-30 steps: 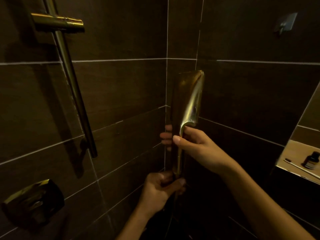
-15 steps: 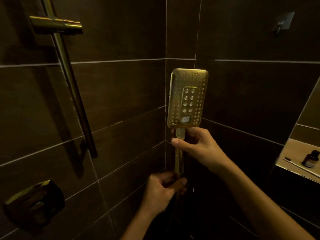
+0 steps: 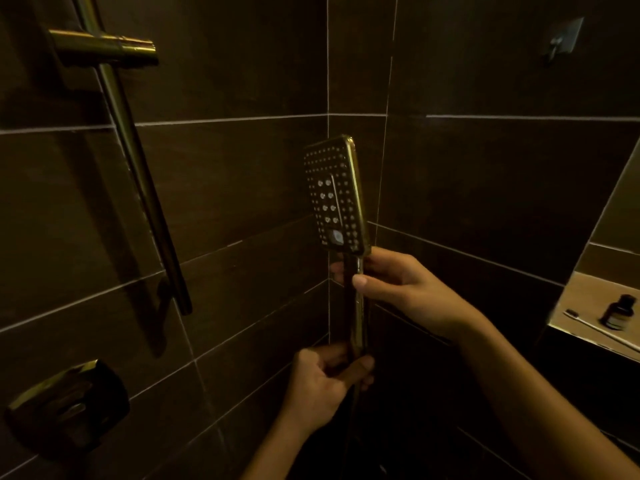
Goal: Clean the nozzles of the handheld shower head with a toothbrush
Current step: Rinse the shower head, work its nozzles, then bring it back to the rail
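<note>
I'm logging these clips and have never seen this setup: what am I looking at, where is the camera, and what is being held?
No machine here: a person works with bare hands, and the single picture comes from a camera worn on their head, looking into a dark tiled shower corner. The right hand holds the handle just under the shower head, whose nozzle face shows; the left hand grips the handle's lower end. A niche shelf at the right carries a small dark bottle and what looks like a toothbrush, untouched. On the left wall are a slide rail and a control knob.
</note>
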A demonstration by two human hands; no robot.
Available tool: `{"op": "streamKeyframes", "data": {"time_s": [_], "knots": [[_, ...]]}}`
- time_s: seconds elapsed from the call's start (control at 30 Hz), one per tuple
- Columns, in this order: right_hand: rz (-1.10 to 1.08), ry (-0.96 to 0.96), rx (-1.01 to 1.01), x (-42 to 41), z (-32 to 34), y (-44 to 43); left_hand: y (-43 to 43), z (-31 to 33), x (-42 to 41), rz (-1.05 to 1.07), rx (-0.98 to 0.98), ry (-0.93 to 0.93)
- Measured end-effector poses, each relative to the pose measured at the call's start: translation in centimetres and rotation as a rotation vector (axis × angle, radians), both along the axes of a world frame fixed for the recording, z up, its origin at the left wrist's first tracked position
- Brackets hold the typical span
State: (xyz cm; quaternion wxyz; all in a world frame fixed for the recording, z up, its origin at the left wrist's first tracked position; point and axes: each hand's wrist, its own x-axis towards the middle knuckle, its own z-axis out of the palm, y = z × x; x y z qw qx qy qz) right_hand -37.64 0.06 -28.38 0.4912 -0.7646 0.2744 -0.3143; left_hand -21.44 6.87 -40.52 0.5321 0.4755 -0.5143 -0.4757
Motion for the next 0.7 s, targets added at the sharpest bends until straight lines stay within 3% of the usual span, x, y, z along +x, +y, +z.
{"op": "streamKeyframes", "data": {"time_s": [0.17, 0.33, 0.5, 0.6, 0.7], "knots": [[0.006, -0.085, 0.032, -0.1, -0.1, 0.0, 0.2, -0.3, 0.2, 0.013, -0.037, -0.026], [-0.154, -0.063, -0.180, 1.0, -0.6, 0.4, 0.2, -0.1, -0.1, 0.025, -0.025, 0.035], [-0.033, 0.009, -0.096, 0.1, -0.6, -0.1, 0.4, -0.1, 0.5, 0.016, -0.038, 0.009], [-0.057, 0.027, -0.243, 0.4, -1.1, -0.1, 0.4, -0.3, 0.7, 0.025, -0.055, -0.041], [-0.236, 0.008, -0.444, 1.9, -2.3, 0.5, 0.2, -0.6, 0.7, 0.078, -0.083, -0.046]]}}
